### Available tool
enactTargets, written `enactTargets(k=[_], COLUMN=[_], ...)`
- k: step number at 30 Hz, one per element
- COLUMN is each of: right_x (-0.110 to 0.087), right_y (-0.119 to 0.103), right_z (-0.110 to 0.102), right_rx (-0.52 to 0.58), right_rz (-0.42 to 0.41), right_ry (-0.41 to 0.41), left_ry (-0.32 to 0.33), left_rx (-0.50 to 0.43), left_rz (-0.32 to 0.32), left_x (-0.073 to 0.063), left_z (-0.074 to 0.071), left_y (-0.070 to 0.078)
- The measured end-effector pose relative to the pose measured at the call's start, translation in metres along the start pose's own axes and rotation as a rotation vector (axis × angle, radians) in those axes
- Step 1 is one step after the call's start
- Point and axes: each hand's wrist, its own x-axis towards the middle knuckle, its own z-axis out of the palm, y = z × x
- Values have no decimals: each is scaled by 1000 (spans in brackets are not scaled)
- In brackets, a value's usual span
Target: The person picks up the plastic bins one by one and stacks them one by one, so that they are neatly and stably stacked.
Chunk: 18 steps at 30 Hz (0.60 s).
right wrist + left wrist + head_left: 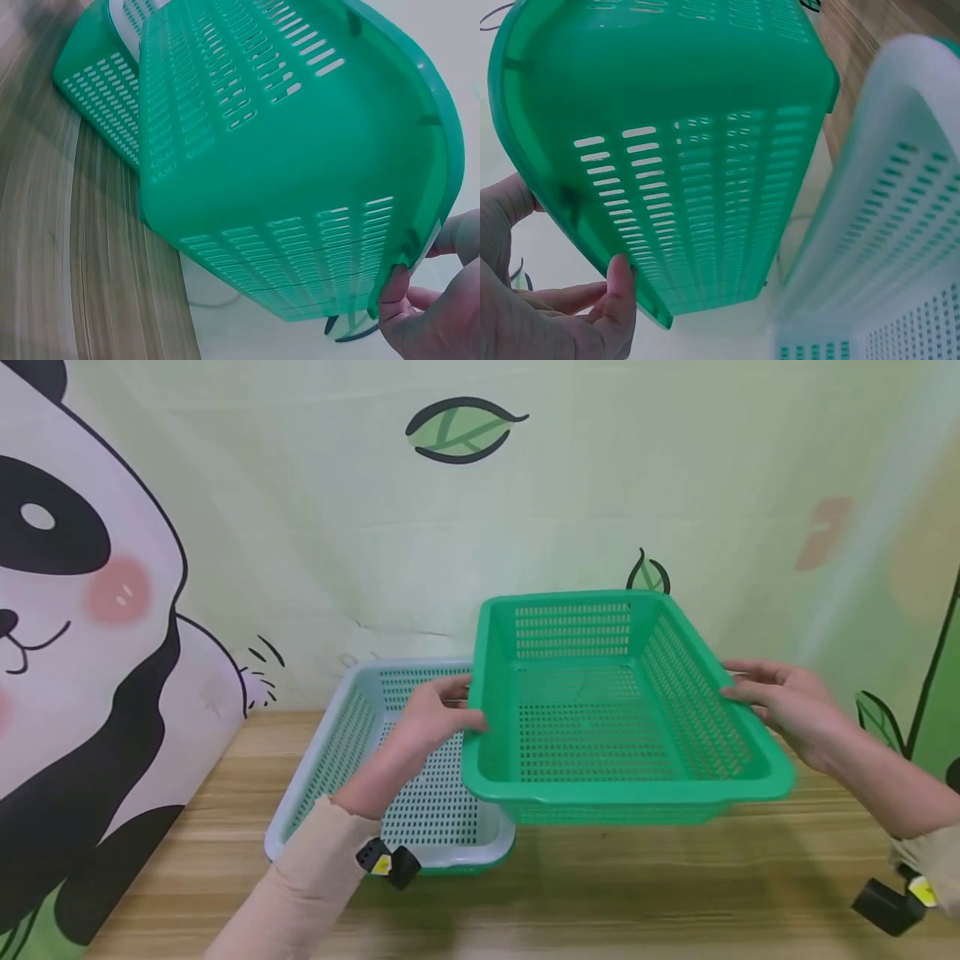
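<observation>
A green plastic basket [592,727] with slotted walls and floor is held up in the air, tilted so its inside faces the head camera. My left hand [435,714] pinches its left rim, thumb on one side and fingers on the other. At the opposite rim, my right hand [787,706] grips the basket in the same manner. Both wrist views show the green basket's outer wall [667,82] and the rim between thumb and fingers. Below and to the left, a white basket [435,802] sits on the table, nested in another green basket [97,90]; the raised one hides its right part.
The wood-grain table [637,893] extends beneath both hands. Behind it hangs a pale green cloth backdrop [300,485] printed with leaves and a large panda [135,710] at left. The raised basket's far rim is near the backdrop in the head view; the gap cannot be judged.
</observation>
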Motion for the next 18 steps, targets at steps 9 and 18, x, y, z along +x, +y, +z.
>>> enactTargets(k=[9, 18], right_x=[1, -6], right_y=[-12, -26], right_z=[13, 34], right_rx=[141, 198], right_rz=[-1, -70], right_ry=[-40, -42], left_ry=[-50, -69], left_rx=[-2, 110], left_rz=[28, 76], left_x=[3, -9], left_z=[-26, -61], left_y=[-14, -22])
